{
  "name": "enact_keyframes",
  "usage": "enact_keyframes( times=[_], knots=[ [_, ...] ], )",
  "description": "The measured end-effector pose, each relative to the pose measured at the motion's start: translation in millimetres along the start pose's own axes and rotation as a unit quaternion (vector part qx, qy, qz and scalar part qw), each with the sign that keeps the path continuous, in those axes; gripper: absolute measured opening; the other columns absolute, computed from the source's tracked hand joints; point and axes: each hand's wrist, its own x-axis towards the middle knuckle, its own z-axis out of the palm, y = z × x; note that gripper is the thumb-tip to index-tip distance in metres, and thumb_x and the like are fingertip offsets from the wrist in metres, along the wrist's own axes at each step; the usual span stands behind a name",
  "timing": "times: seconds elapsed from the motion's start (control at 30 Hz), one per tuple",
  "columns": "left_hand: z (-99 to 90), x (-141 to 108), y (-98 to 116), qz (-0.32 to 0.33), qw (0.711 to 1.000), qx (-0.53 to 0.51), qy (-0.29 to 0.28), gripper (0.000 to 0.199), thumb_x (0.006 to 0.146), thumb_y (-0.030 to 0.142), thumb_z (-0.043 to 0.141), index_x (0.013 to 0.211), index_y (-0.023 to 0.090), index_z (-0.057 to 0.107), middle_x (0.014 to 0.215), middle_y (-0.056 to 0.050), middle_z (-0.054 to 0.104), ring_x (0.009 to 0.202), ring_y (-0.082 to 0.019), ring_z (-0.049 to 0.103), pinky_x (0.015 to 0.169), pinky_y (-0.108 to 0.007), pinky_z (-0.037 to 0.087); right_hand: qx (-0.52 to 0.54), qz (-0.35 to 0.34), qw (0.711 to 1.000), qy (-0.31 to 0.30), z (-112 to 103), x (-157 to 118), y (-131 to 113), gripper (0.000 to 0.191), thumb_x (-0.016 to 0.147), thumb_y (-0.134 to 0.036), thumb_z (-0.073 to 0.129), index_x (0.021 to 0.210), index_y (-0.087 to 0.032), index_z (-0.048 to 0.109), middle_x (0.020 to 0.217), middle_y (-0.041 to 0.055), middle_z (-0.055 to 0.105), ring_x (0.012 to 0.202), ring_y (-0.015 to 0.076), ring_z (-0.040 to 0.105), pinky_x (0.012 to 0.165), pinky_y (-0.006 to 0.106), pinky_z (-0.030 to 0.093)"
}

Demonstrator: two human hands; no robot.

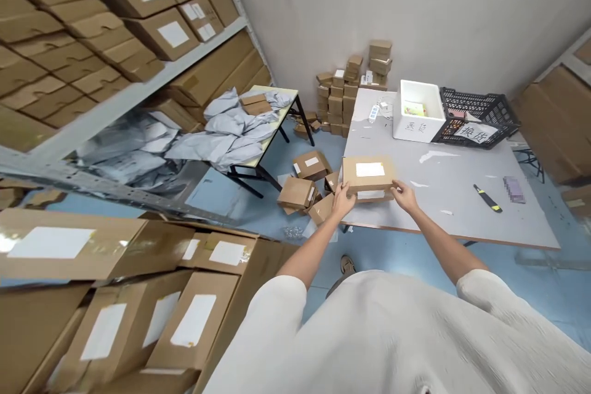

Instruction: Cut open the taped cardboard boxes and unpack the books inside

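A brown cardboard box with a white label on top is held between my two hands, over the near left edge of the grey table. My left hand grips its near left corner, fingers partly hidden by the box. At the near right corner my right hand has its thumb and fingers closed on the cardboard. Another white label shows on the side facing me. Whether the box touches the tabletop cannot be made out. Farther right on the table lie a black and yellow utility knife and a purple item.
A white foam box and a black plastic crate stand at the table's back. Loose cartons lie on the floor to the left. Grey mailer bags cover a small table. Shelves of cartons rise at left; labelled boxes fill the lower left.
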Motion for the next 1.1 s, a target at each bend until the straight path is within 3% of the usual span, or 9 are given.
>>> enact_keyframes(
  times=[0.1, 0.23, 0.5, 0.63, 0.73, 0.83, 0.93, 1.1],
  knots=[
    [4.2, 12, -17, 0.002, 0.999, 0.007, -0.052, 0.072, 0.088, 0.030, 0.072, 0.158, 0.020, 0.060, 0.172, -0.019, 0.046, 0.163, -0.038, 0.044, 0.134, -0.052, 0.040, -0.048, 0.027, 0.998, -0.021, 11, -2, 16, 0.044, 0.088, -0.037, 0.066, 0.126, -0.020, 0.081, 0.138, 0.0150, 0.079, 0.125, 0.0347, 0.076, 0.115, 0.059, 0.058],
    [6.6, 23, -32, 0.027, 0.995, 0.032, -0.087, 0.076, 0.087, 0.031, 0.073, 0.160, 0.020, 0.056, 0.176, -0.020, 0.040, 0.166, -0.037, 0.041, 0.134, -0.051, 0.038, -0.061, 0.015, 0.998, -0.002, 24, -6, 30, 0.047, 0.088, -0.034, 0.064, 0.131, -0.021, 0.078, 0.143, 0.0138, 0.077, 0.128, 0.0335, 0.074, 0.113, 0.056, 0.060],
    [11.7, 57, -34, 0.021, 0.988, 0.079, -0.134, 0.084, 0.088, 0.030, 0.074, 0.167, 0.017, 0.048, 0.183, -0.025, 0.024, 0.165, -0.044, 0.039, 0.133, -0.056, 0.036, -0.083, 0.012, 0.996, -0.002, 27, 24, 33, 0.050, 0.090, -0.035, 0.060, 0.136, -0.023, 0.077, 0.145, 0.0126, 0.075, 0.124, 0.0322, 0.074, 0.110, 0.052, 0.062],
    [15.0, 76, -26, 0.008, 0.991, 0.062, -0.121, 0.087, 0.087, 0.033, 0.077, 0.167, 0.022, 0.047, 0.183, -0.022, 0.027, 0.167, -0.045, 0.034, 0.135, -0.059, 0.031, -0.121, -0.034, 0.992, 0.005, 27, 49, 30, 0.051, 0.090, -0.034, 0.060, 0.138, -0.022, 0.075, 0.153, 0.0168, 0.067, 0.140, 0.0383, 0.064, 0.121, 0.060, 0.051],
    [7.1, 81, -24, -0.014, 0.997, 0.029, -0.067, 0.085, 0.087, 0.032, 0.077, 0.166, 0.026, 0.048, 0.181, -0.019, 0.032, 0.169, -0.043, 0.030, 0.136, -0.061, 0.027, -0.144, -0.096, 0.985, -0.009, 41, 76, 14, 0.049, 0.093, -0.033, 0.060, 0.139, -0.022, 0.073, 0.165, 0.0182, 0.057, 0.155, 0.0423, 0.049, 0.128, 0.068, 0.039],
    [-15.3, 70, -32, -0.041, 0.999, 0.017, 0.001, 0.080, 0.088, 0.027, 0.073, 0.165, 0.026, 0.051, 0.179, -0.017, 0.034, 0.168, -0.041, 0.032, 0.135, -0.062, 0.028, -0.127, -0.172, 0.974, -0.080, 73, 106, -14, 0.046, 0.096, -0.032, 0.057, 0.140, -0.024, 0.072, 0.167, 0.0170, 0.054, 0.158, 0.0407, 0.045, 0.130, 0.067, 0.036],
    [-49.5, 43, -48, -0.088, 0.993, 0.024, 0.072, 0.077, 0.087, 0.020, 0.070, 0.162, 0.026, 0.054, 0.177, -0.016, 0.037, 0.167, -0.039, 0.034, 0.136, -0.060, 0.030, -0.095, -0.230, 0.954, -0.168, 123, 121, -49, 0.045, 0.097, -0.033, 0.056, 0.138, -0.022, 0.073, 0.163, 0.0190, 0.057, 0.154, 0.0404, 0.049, 0.129, 0.066, 0.039],
    [-110.2, -30, -82, -0.173, 0.967, 0.035, 0.185, 0.070, 0.088, 0.017, 0.068, 0.157, 0.024, 0.058, 0.174, -0.017, 0.041, 0.166, -0.038, 0.035, 0.136, -0.061, 0.031, -0.061, -0.313, 0.901, -0.293, 213, 97, -108, 0.044, 0.095, -0.030, 0.057, 0.133, -0.021, 0.076, 0.157, 0.0179, 0.062, 0.149, 0.0374, 0.055, 0.129, 0.061, 0.041]
  ],
)
